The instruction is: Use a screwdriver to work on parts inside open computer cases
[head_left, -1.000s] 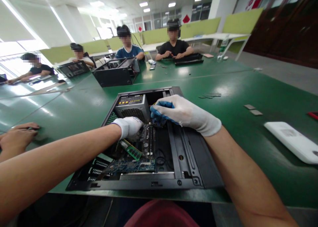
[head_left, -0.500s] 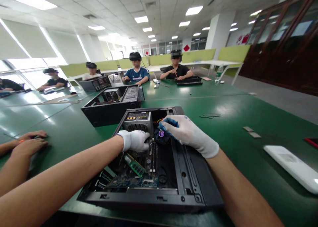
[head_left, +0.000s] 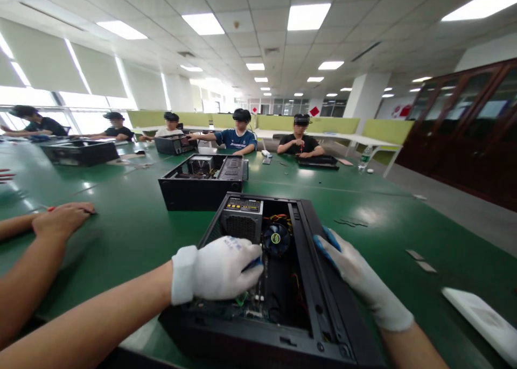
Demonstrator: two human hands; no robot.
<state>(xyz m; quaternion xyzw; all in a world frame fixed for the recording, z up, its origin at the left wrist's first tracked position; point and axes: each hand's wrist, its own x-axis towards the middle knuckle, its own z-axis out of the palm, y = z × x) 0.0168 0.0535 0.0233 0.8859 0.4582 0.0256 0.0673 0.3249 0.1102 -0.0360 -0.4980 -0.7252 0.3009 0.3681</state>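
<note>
Work in hand: inside the open case on the table.
Your left hand curled inside it, grasp hidden; your right hand lay flat, empty, on its right wall. The next move probably called for that bracing.

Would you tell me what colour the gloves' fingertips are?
Blue; clearest on the right hand in the head view.

Two gloved hands, left hand and right hand. Four open computer cases, possibly a fifth far back. Five seated people. Two grey pads. One fan.
</note>
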